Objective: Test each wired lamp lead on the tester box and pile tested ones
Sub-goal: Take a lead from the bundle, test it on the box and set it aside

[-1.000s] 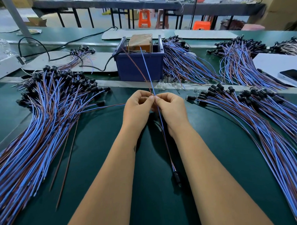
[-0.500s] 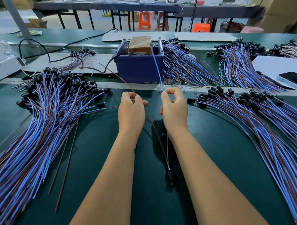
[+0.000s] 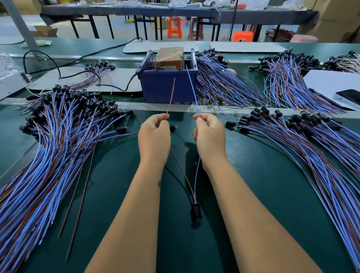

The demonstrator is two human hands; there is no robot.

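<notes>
One lamp lead hangs between my forearms, its black lamp socket (image 3: pixel 196 212) low near the green mat. My left hand (image 3: pixel 154 135) pinches the lead's brown wire (image 3: pixel 171 95), whose free end points up toward the tester. My right hand (image 3: pixel 210 135) pinches the blue wire (image 3: pixel 191 85), its tip reaching the top of the blue tester box (image 3: pixel 167 85), which holds a tan unit (image 3: pixel 170 55). A big pile of leads (image 3: pixel 53 145) lies left of my hands, another pile (image 3: pixel 318 143) to the right.
More lead bundles (image 3: pixel 220 81) lie behind and right of the box. A black power cable (image 3: pixel 70 64) snakes left from it. Two loose brown wires (image 3: pixel 79 201) lie on the mat. A phone (image 3: pixel 353 97) rests on white sheets at far right.
My hands have moved apart and forward toward the box, splitting the brown and blue wires; the socket has slid further up the mat between my arms.
</notes>
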